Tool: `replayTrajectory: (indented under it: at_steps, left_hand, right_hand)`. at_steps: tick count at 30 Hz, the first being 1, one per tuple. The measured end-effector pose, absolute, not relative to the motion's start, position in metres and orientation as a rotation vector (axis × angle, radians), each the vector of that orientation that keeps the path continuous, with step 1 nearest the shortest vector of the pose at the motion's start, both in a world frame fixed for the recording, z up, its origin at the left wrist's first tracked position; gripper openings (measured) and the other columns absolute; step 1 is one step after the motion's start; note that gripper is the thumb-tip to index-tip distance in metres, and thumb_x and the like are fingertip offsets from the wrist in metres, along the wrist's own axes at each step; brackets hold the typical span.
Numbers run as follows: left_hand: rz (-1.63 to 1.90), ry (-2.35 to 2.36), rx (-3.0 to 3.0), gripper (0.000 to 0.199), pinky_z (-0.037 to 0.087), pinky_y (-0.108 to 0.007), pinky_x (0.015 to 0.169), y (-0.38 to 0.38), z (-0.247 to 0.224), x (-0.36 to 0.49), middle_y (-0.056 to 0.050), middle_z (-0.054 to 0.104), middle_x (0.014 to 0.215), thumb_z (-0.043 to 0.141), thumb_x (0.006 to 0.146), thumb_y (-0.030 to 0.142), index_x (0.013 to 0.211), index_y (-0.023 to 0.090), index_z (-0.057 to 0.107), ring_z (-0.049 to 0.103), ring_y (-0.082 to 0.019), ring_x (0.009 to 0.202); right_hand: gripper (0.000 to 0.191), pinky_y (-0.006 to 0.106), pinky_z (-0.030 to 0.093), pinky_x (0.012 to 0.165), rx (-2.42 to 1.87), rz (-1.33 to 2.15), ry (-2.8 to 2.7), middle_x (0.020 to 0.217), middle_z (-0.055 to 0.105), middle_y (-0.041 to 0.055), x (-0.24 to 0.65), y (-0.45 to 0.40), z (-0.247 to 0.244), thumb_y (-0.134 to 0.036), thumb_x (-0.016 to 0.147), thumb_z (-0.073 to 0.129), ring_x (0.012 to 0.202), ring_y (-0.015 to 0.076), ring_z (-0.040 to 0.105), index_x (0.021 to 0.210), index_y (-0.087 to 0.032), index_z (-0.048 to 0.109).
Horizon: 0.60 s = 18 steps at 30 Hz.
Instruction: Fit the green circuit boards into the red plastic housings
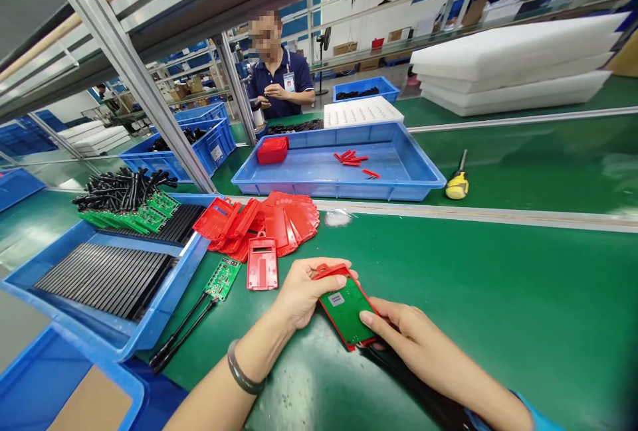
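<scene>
Between my two hands is a green circuit board point(343, 315) lying inside a red plastic case half point(333, 329). My left hand point(304, 291) grips the case's upper end, thumb on the board. My right hand point(399, 325) grips the lower right side, its thumb pressing the board's face. Black cables point(399, 378) run from the lower end beneath my right forearm. Left of my hands, a red case half point(262, 263) lies flat on the green bench. Beside it rests another circuit board point(222, 279) with two black leads.
A pile of red case parts point(292, 222) lies behind my left hand. At left, a blue tray point(117, 344) holds black strips and boards with leads. Ahead stand a shallow blue tray point(339, 188) with red pieces and a yellow screwdriver point(457, 185). A co-worker point(282, 79) stands opposite.
</scene>
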State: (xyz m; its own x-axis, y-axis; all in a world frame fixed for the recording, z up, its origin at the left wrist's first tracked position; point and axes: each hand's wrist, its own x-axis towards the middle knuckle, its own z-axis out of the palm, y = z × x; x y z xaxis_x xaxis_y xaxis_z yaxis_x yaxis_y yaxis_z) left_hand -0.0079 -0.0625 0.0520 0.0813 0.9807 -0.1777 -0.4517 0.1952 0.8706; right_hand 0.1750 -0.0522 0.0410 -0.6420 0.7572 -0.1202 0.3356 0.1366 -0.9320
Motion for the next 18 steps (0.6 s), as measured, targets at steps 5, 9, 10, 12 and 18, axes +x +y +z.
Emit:
replayTrajectory:
  at_steps: [5, 9, 10, 12, 18]
  left_hand:
    - [1.206, 0.925, 0.88, 0.033, 0.05, -0.034, 0.08, -0.062, 0.052, -0.011, -0.012, 0.073, 0.088, 0.08, 0.067, 0.028, 0.094, 0.011, 0.071, 0.068, -0.022, 0.082]
    - [1.27, 1.028, 0.958, 0.028, 0.05, -0.032, 0.077, -0.066, 0.052, -0.004, -0.011, 0.073, 0.086, 0.077, 0.07, 0.031, 0.09, 0.012, 0.07, 0.067, -0.022, 0.081]
    - [1.285, 1.049, 0.972, 0.027, 0.049, -0.032, 0.077, -0.066, 0.052, -0.003, -0.01, 0.072, 0.086, 0.076, 0.07, 0.031, 0.089, 0.013, 0.069, 0.067, -0.022, 0.081]
    - [1.306, 1.094, 0.983, 0.027, 0.049, -0.032, 0.076, -0.068, 0.051, -0.001, -0.01, 0.072, 0.084, 0.076, 0.07, 0.032, 0.087, 0.013, 0.069, 0.066, -0.022, 0.079]
    - [1.32, 1.105, 1.016, 0.027, 0.048, -0.03, 0.076, -0.069, 0.052, 0.001, -0.01, 0.071, 0.087, 0.074, 0.072, 0.035, 0.089, 0.014, 0.068, 0.065, -0.021, 0.08]
  right_hand:
    - [0.042, 0.027, 0.047, 0.062, -0.965, 1.64, -1.916, 0.073, 0.06, 0.0021, 0.17, -0.055, 0.035, -0.055, 0.09, 0.046, 0.066, 0.0186, 0.055, 0.079, -0.017, 0.061]
    - [0.038, 0.027, 0.047, 0.061, -1.025, 1.598, -1.873, 0.07, 0.06, 0.0017, 0.167, -0.058, 0.026, -0.051, 0.089, 0.048, 0.066, 0.0191, 0.056, 0.08, -0.017, 0.062]
    - [0.036, 0.027, 0.047, 0.061, -1.049, 1.569, -1.874, 0.07, 0.06, 0.0015, 0.167, -0.059, 0.024, -0.05, 0.089, 0.048, 0.066, 0.0193, 0.056, 0.079, -0.018, 0.062]
    - [0.035, 0.027, 0.046, 0.06, -1.081, 1.523, -1.882, 0.069, 0.06, 0.0013, 0.166, -0.06, 0.023, -0.049, 0.089, 0.048, 0.065, 0.0192, 0.055, 0.076, -0.019, 0.061]
    - [0.036, 0.026, 0.043, 0.06, -0.975, 1.657, -1.844, 0.068, 0.051, -0.0006, 0.165, -0.055, 0.033, -0.051, 0.089, 0.049, 0.063, 0.0157, 0.046, 0.076, -0.018, 0.056]
